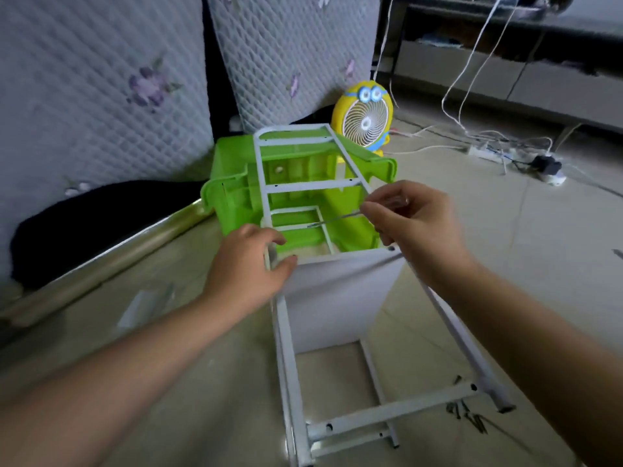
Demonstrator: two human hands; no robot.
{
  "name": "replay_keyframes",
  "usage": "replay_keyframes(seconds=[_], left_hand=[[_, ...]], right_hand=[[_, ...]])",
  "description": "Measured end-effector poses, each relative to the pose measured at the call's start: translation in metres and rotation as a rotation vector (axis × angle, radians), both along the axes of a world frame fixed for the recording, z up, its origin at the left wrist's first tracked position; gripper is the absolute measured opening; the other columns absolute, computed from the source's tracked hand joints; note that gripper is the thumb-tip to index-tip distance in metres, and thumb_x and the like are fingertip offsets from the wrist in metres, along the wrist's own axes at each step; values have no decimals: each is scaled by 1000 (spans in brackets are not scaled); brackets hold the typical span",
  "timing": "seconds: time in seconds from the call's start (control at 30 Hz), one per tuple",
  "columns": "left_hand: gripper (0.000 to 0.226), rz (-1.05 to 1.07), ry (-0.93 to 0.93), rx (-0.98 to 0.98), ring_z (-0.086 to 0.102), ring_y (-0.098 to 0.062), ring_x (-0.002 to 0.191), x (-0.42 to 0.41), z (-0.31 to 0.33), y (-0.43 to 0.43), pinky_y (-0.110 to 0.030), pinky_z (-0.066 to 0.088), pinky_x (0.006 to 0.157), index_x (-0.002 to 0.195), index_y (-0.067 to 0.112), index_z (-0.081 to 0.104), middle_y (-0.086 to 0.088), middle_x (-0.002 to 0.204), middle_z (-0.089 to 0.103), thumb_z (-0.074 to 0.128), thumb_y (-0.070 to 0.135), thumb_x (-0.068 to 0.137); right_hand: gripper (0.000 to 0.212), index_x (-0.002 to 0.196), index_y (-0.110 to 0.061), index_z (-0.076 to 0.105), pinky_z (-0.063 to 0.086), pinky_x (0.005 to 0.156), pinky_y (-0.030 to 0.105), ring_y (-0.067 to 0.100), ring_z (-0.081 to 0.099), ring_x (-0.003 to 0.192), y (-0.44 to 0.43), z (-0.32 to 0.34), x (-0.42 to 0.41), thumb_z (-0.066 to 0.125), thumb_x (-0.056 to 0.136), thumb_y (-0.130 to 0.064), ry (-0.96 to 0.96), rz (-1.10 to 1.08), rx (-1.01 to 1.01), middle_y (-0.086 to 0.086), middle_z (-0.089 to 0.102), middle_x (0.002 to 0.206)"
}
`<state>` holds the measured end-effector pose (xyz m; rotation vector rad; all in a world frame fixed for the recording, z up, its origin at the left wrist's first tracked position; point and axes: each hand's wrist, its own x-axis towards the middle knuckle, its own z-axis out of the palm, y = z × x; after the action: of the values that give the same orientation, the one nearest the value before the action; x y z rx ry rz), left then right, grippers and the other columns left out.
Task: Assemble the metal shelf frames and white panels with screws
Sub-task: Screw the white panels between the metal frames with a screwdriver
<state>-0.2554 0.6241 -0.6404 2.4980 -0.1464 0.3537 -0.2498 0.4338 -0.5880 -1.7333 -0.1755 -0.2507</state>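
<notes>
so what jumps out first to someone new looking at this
At centre, a bright green plastic object shows through the white metal frame, with a yellow cartoon fan just behind. Nearer, the left hand grips the frame's corner by the white panel while the right hand holds a screwdriver.

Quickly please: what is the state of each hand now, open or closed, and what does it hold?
Left hand: closed, grips the top corner of the metal frame.
Right hand: closed, pinches the screwdriver by its handle.
</notes>
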Motion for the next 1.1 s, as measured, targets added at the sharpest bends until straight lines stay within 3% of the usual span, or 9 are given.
replay_keyframes(seconds=[0.1,0.2,0.27,0.4,0.47,0.57,0.63,0.8,1.1], left_hand=[[20,17,69,-219,54,-10,67,-9,-4,2,-7,33,61,91,11,70,1,88,51,75,23,74],[22,52,110,-290,59,-16,77,-11,-8,4,-14,33,66,96,11,70,0,93,53,73,12,74],[21,70,160,-377,57,-14,70,-11,-10,7,-18,35,67,95,10,69,-1,87,58,73,10,74],[14,76,229,-548,53,-12,60,-14,-12,8,-28,50,73,88,2,69,6,66,56,72,5,75],[15,85,250,-563,54,-15,64,-13,-10,8,-31,51,75,89,3,68,6,66,56,73,6,75],[15,99,257,-551,52,-9,60,-11,-8,9,-25,49,69,86,4,69,6,64,55,75,8,73],[13,103,250,-521,53,-10,62,-12,-6,8,-20,44,64,83,5,69,8,63,54,75,9,72],[10,102,255,-514,50,-5,58,-11,-5,9,-17,39,58,79,5,70,9,60,53,75,11,73],[8,98,257,-470,48,-1,57,-11,-3,9,-13,36,56,77,7,70,11,59,53,74,13,74]], right_hand=[[25,64,-18,57,36,43,15,0,42,39,16,1,0,62,84,-5,-19,53,-55,-11,50,40],[19,67,-25,53,38,49,19,0,44,42,27,1,-1,58,85,-24,-97,102,-227,-10,52,45],[15,68,-28,51,38,51,26,4,43,44,34,4,-2,49,82,-32,-139,125,-329,-6,51,49],[16,69,-29,50,36,51,35,23,44,50,38,11,-2,49,83,-37,-246,164,-461,22,53,56],[22,69,-27,52,36,50,34,28,46,51,37,13,1,46,80,-45,-260,172,-480,19,53,54],[21,69,-22,53,34,42,17,10,44,44,32,15,7,50,81,-38,-206,176,-449,-5,51,46],[17,69,-21,53,31,41,10,6,43,44,31,15,9,49,81,-32,-172,178,-440,-8,50,45],[17,69,-23,54,36,47,20,7,42,45,36,13,10,49,81,-34,-150,214,-435,-9,54,48],[15,70,-22,54,36,46,17,3,43,42,39,27,24,48,77,-33,-65,295,-524,-9,56,47]])
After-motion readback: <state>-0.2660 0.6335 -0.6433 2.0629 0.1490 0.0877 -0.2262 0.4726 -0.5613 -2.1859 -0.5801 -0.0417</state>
